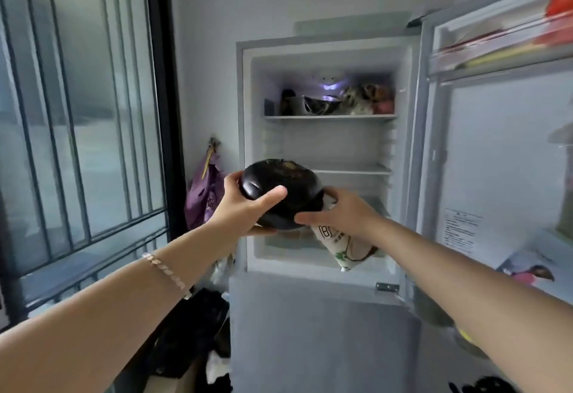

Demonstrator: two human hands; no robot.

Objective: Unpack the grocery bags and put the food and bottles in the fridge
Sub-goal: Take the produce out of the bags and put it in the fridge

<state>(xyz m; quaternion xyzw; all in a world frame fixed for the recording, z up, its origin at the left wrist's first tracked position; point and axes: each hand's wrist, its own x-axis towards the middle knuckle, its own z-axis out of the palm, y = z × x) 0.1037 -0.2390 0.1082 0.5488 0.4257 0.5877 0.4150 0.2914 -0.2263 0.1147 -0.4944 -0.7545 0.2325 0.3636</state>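
A round dark purple eggplant (288, 188) is held up in front of the open fridge (325, 48). My left hand (245, 203) grips its left side, thumb across the front. My right hand (341, 216) touches its right lower side and also holds a white printed packet (344, 247) that hangs below the palm. The eggplant is level with the fridge's middle shelf (356, 171). The top shelf (328, 117) carries several wrapped foods and bowls.
The fridge door (496, 150) stands open at the right, with red items in its upper rack. A barred window (77, 113) fills the left. A purple bag (204, 194) hangs on the wall beside the fridge. Dark bags (198, 337) lie on the floor below.
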